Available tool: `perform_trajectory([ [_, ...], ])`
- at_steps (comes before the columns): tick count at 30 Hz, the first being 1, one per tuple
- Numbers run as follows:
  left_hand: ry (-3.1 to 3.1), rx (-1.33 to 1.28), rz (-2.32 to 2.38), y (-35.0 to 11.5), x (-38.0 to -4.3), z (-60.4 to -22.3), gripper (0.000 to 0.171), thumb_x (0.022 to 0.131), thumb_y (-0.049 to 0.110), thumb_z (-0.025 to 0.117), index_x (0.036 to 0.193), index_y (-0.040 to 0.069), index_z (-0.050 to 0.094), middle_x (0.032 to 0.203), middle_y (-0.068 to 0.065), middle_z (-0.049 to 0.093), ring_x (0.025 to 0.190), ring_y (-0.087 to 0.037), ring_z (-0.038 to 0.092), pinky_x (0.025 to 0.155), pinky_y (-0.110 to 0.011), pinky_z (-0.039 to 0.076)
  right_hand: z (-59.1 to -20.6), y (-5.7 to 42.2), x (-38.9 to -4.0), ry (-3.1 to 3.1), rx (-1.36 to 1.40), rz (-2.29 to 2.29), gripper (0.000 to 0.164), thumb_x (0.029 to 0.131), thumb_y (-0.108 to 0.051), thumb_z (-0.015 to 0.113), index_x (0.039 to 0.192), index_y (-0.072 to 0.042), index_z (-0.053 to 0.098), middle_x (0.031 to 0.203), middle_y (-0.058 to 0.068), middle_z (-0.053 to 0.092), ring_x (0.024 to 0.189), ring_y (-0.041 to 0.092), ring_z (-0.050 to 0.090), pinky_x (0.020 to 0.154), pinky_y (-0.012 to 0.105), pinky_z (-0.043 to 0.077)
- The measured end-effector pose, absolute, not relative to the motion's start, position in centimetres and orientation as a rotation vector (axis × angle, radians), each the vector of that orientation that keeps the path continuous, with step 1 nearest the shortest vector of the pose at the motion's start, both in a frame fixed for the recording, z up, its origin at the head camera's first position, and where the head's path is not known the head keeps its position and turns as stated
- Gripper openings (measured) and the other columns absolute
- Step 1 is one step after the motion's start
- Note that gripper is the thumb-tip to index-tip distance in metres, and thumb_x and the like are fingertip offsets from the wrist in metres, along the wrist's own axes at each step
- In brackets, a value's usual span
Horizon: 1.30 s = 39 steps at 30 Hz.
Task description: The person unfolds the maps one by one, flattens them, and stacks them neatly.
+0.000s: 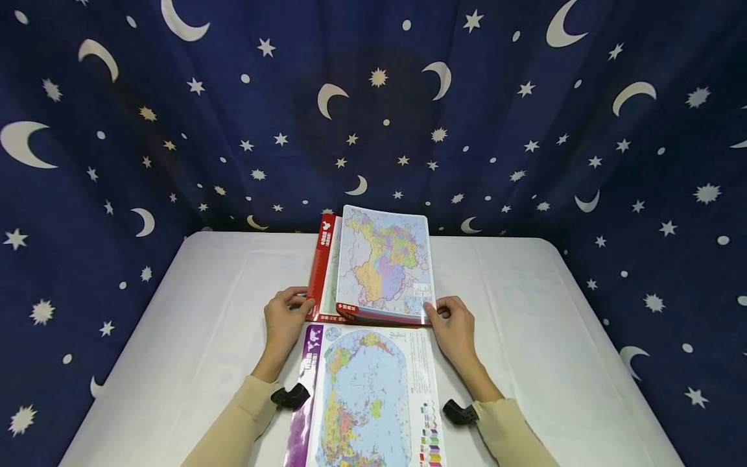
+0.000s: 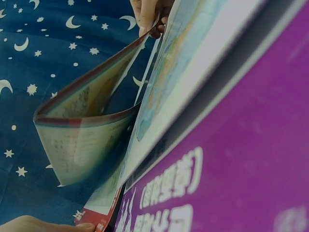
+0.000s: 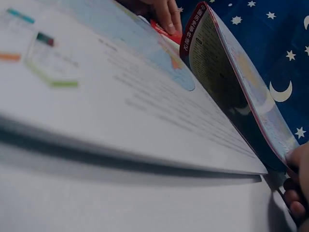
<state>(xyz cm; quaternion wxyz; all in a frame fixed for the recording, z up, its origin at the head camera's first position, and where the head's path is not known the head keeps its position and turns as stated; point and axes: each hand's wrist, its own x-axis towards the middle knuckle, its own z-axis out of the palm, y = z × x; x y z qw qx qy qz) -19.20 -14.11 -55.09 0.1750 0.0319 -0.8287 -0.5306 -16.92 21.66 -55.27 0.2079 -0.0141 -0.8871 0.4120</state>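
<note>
My left hand (image 1: 284, 322) holds the lower left corner of a red-edged map sheet (image 1: 320, 269), its thumb on top. Over that sheet lies a folded map (image 1: 385, 259) with coloured regions and a red label at one corner. My right hand (image 1: 457, 329) pinches the folded map's lower right corner between thumb and fingers. From the left wrist view, the folded map (image 2: 82, 121) stands partly raised, its layers spread apart at the near side. Dark printed text shows on the inner face of the folded map (image 3: 212, 63) in the right wrist view.
A purple-edged world map (image 1: 364, 383) lies flat in front, between the forearms. All the sheets rest on a white-covered table (image 1: 227, 272). Behind and at both sides hangs a dark blue curtain (image 1: 373, 149) with moons and stars.
</note>
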Motion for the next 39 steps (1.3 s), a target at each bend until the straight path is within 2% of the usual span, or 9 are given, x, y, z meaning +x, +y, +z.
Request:
perform_trajectory([
  [6, -2.330, 0.132, -1.524, -14.4, -19.0, -55.0, 0.024, 0.088, 0.006, 0.083, 0.111, 0.003, 0.079, 0.084, -0.013, 0.080, 0.100, -0.027, 0.065, 0.090, -0.032, 0.041, -55.1, 21.8, -16.8, -2.456, -0.066, 1.152, 0.020, 0.095, -0.021, 0.080, 0.089, -0.003, 0.072, 0.092, 0.008, 0.071, 0.076, 0.019, 0.064, 0.071, 0.022, 0.047],
  [14, -2.303, 0.141, -1.481, -14.6, -18.9, -54.9, 0.022, 0.086, 0.004, 0.084, 0.108, 0.003, 0.080, 0.082, -0.014, 0.080, 0.093, -0.028, 0.064, 0.084, -0.032, 0.039, -55.1, 22.4, -16.7, -2.440, -0.112, 1.166, 0.018, 0.095, -0.018, 0.079, 0.091, -0.002, 0.072, 0.093, 0.008, 0.071, 0.077, 0.019, 0.064, 0.072, 0.020, 0.045],
  [23, -2.289, 0.189, -1.446, -14.9, -18.8, -55.2, 0.022, 0.086, 0.004, 0.084, 0.108, 0.003, 0.080, 0.081, -0.014, 0.079, 0.090, -0.027, 0.063, 0.082, -0.031, 0.038, -55.1, 23.2, -16.4, -2.443, -0.153, 1.181, 0.020, 0.097, -0.022, 0.077, 0.093, -0.003, 0.072, 0.094, 0.008, 0.071, 0.078, 0.015, 0.064, 0.071, 0.009, 0.041],
  [30, -2.263, 0.212, -1.408, -15.8, -18.6, -55.2, 0.021, 0.086, 0.003, 0.084, 0.106, 0.002, 0.080, 0.079, -0.014, 0.079, 0.091, -0.029, 0.065, 0.084, -0.033, 0.040, -55.2, 23.6, -16.4, -2.453, -0.186, 1.182, 0.020, 0.098, -0.022, 0.076, 0.095, -0.003, 0.072, 0.093, 0.009, 0.072, 0.077, 0.014, 0.066, 0.074, 0.012, 0.041],
  [34, -2.254, 0.230, -1.389, -16.6, -18.5, -55.3, 0.021, 0.085, 0.003, 0.084, 0.106, 0.003, 0.080, 0.080, -0.014, 0.079, 0.092, -0.029, 0.065, 0.084, -0.033, 0.040, -55.3, 23.8, -16.4, -2.463, -0.193, 1.185, 0.021, 0.099, -0.023, 0.075, 0.097, -0.002, 0.071, 0.096, 0.010, 0.072, 0.080, 0.016, 0.068, 0.074, 0.008, 0.042],
  [39, -2.231, 0.232, -1.372, -17.5, -18.3, -55.4, 0.021, 0.085, 0.001, 0.083, 0.106, 0.002, 0.080, 0.080, -0.016, 0.079, 0.091, -0.030, 0.065, 0.083, -0.034, 0.039, -55.3, 24.3, -16.3, -2.430, -0.217, 1.183, 0.020, 0.098, -0.021, 0.076, 0.096, -0.001, 0.071, 0.093, 0.011, 0.074, 0.078, 0.009, 0.068, 0.070, 0.004, 0.044],
])
